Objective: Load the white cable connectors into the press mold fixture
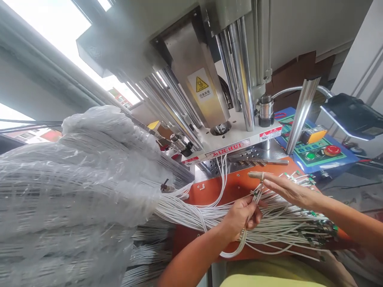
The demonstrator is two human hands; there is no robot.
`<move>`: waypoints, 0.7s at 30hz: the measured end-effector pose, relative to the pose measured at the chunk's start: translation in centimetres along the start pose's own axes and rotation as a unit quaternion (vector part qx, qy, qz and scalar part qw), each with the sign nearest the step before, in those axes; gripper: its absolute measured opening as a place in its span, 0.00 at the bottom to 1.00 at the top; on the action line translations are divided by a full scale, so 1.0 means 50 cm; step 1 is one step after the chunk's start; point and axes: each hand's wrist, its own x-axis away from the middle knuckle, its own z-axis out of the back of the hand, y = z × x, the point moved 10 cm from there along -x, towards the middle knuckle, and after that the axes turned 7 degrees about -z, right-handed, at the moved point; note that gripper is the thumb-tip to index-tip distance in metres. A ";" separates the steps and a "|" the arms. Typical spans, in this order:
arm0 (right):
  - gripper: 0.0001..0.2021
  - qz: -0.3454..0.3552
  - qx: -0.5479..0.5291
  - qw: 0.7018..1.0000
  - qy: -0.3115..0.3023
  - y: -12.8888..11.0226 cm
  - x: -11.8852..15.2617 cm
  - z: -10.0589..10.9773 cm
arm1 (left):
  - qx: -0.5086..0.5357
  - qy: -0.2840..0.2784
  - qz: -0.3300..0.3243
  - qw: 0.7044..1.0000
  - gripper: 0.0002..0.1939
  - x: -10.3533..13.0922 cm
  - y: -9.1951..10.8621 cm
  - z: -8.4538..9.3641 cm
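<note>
My left hand is closed around a few white cables, whose ends with small circuit boards stick up past the fingers. The held cables loop down below the hand. Right beside those ends, my right hand is stretched flat with straight fingers, and a pale band or cover shows on a fingertip. Whether its thumb touches the boards I cannot tell. Under both hands a thick bundle of white cables lies across the orange work surface, with many green-board ends at the right.
A press with steel columns and a hot-surface label stands ahead; white cables run into its lower plate. Plastic-wrapped cable bundles fill the left. A blue control panel with a red button, a metal post and a black lamp are at the right.
</note>
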 end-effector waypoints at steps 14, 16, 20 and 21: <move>0.28 0.039 0.178 0.980 0.083 0.079 -0.039 0.026 | -0.048 0.106 -0.080 0.990 0.19 -0.041 0.016 0.053; 0.24 0.055 0.263 0.961 0.061 0.106 -0.030 0.011 | -0.057 0.105 -0.088 0.989 0.17 -0.046 0.022 0.060; 0.14 0.034 0.323 0.945 0.028 0.117 0.032 -0.022 | -0.087 0.110 -0.114 0.984 0.16 -0.053 0.036 0.077; 0.12 0.027 0.322 0.946 0.021 0.112 0.047 -0.025 | -0.102 0.115 -0.119 0.981 0.16 -0.053 0.040 0.083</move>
